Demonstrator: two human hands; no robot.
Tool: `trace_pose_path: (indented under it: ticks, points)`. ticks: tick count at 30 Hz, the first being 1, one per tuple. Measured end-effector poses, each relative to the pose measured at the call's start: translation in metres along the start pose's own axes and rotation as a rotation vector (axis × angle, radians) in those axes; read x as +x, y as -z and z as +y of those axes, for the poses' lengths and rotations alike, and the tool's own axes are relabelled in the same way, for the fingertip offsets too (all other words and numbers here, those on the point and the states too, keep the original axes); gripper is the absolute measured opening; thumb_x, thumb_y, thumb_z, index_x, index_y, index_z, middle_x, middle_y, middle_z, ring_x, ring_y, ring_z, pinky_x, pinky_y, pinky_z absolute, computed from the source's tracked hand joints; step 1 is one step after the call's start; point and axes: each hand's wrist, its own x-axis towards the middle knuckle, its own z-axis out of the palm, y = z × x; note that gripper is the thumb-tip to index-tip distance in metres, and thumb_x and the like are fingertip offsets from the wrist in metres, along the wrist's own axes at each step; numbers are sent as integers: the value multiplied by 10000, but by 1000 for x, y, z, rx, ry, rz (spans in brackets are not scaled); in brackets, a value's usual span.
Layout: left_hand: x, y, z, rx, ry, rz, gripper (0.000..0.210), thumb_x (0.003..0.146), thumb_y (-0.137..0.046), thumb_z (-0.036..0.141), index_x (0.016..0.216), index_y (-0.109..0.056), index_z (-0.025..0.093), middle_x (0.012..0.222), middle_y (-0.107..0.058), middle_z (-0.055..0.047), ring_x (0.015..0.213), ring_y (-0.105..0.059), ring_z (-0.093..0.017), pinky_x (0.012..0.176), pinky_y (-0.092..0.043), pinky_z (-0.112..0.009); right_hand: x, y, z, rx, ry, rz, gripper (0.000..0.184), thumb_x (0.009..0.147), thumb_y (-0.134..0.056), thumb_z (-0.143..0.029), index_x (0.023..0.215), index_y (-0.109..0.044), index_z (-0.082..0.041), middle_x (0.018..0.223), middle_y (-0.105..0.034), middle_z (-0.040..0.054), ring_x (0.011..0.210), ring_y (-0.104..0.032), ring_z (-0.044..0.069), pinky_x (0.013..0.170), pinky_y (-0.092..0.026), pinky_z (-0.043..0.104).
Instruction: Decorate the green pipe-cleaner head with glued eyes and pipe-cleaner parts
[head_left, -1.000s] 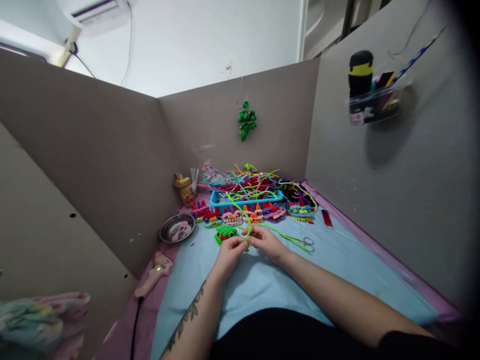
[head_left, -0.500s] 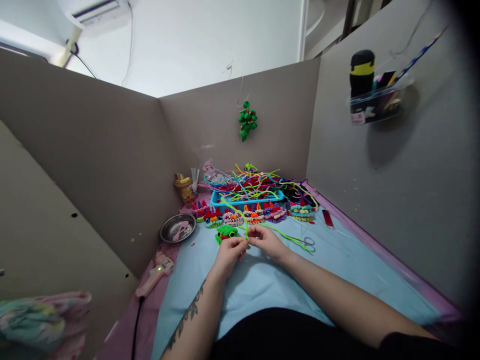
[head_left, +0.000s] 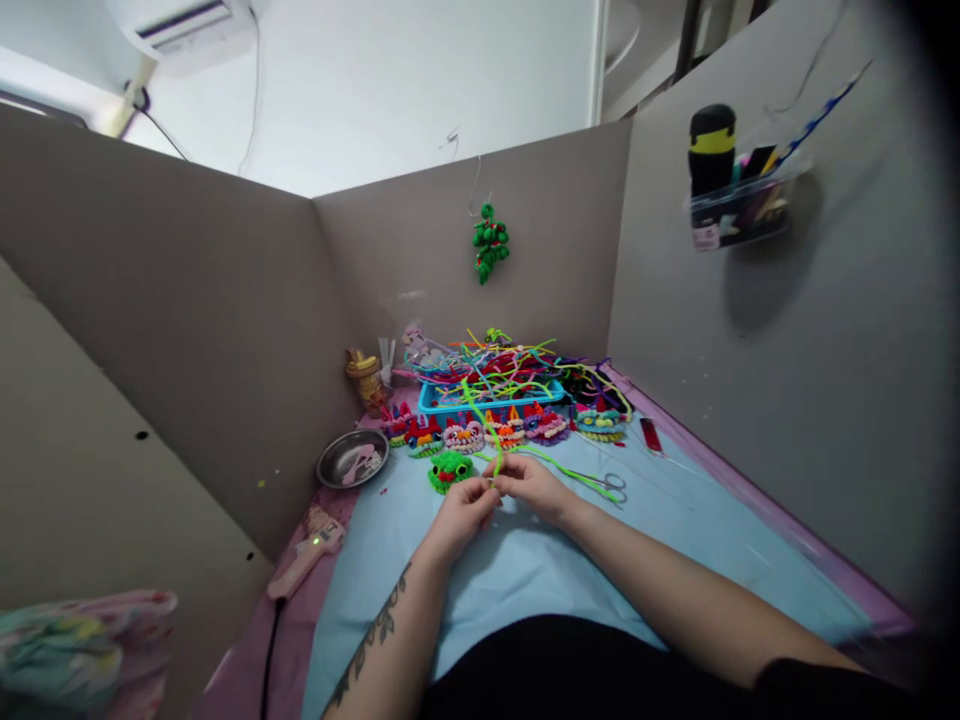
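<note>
Between my fingertips is a lime-green pipe cleaner (head_left: 484, 420), its free length rising up and leaning away to the left. My left hand (head_left: 465, 510) pinches its lower end. Touching it from the other side, my right hand (head_left: 534, 486) is closed on the same pipe cleaner; the exact bend at the fingertips is hidden. Just beyond my left hand sits a green fuzzy frog-like head (head_left: 450, 471) with round eyes and a red mouth. Right of my right hand, more lime pipe cleaner lies beside scissors (head_left: 613, 484).
A blue tray (head_left: 491, 402) heaped with pipe cleaners stands at the back, several colourful fuzzy heads (head_left: 505, 430) lined up before it. To the left are a metal bowl (head_left: 352, 459) and a pink glue gun (head_left: 306, 558). Grey partitions (head_left: 480, 200) enclose the table.
The free top of the lime pipe cleaner has swung to the right. Both hands stay together at nearly the same spot, and the view has shifted slightly.
</note>
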Motion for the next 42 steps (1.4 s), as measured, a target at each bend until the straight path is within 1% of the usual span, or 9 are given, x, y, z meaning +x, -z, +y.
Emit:
trace_pose_path:
  ticks: [3,6,9,21,25,29,32,39,42]
  points:
    - [3,0,-1,-149,-32,110,281,696,-665,375,781,-499,166,576,-538,43,456,-459,-74,458,-365,-195,1,0,0,-158,46,68,234,741,-636,-330,910,-630,-168,801,-613,14,734,-557,147,693,-431,281]
    - [6,-1,-2,-218,-35,180,370,642,-716,368,780,-422,192,524,-529,69,452,-498,-89,479,-404,-208,1,0,-2,-308,76,92,129,754,-614,-285,778,-652,-164,775,-595,18,740,-544,151,679,-414,269]
    - [7,-1,-2,-204,-30,205,393,619,-731,372,776,-422,188,504,-530,73,436,-507,-89,471,-404,-207,0,-1,-4,-350,89,81,143,762,-599,-277,680,-615,-161,715,-560,4,709,-523,142,657,-397,257]
    - [7,0,-1,-259,-23,209,426,578,-752,393,794,-454,178,541,-572,56,412,-497,-79,454,-386,-204,-1,-2,-16,-473,153,92,122,751,-535,-164,633,-565,-170,708,-532,3,682,-509,130,585,-379,229]
    - [7,0,-2,-253,-31,199,385,609,-736,355,804,-457,175,544,-579,53,411,-487,-72,447,-377,-193,-3,3,-17,-613,247,76,115,742,-511,-119,651,-559,-172,701,-516,1,654,-490,124,590,-372,234]
    - [7,1,-3,-250,-34,184,349,636,-715,322,816,-457,173,548,-584,50,413,-479,-68,444,-375,-188,-4,8,-20,-789,391,26,95,749,-512,-116,729,-581,-178,778,-533,26,754,-506,154,698,-384,278]
    - [7,1,-3,-242,-39,204,340,640,-709,311,822,-459,171,548,-583,49,416,-485,-70,448,-380,-189,-3,7,-21,-721,355,58,95,775,-508,-156,722,-583,-179,770,-528,28,741,-507,152,662,-384,267]
    - [8,1,-3,-166,-65,265,245,662,-659,287,792,-484,175,578,-588,38,442,-506,-90,465,-404,-211,0,-2,-13,-214,-48,46,185,780,-538,-326,677,-515,-174,583,-452,-39,523,-413,101,498,-315,227]
    - [7,1,-6,-16,-94,261,153,698,-613,277,773,-584,147,568,-576,24,457,-500,-94,478,-393,-217,1,-2,-7,-182,-37,50,203,777,-548,-342,673,-504,-174,589,-453,-42,536,-411,100,512,-319,229]
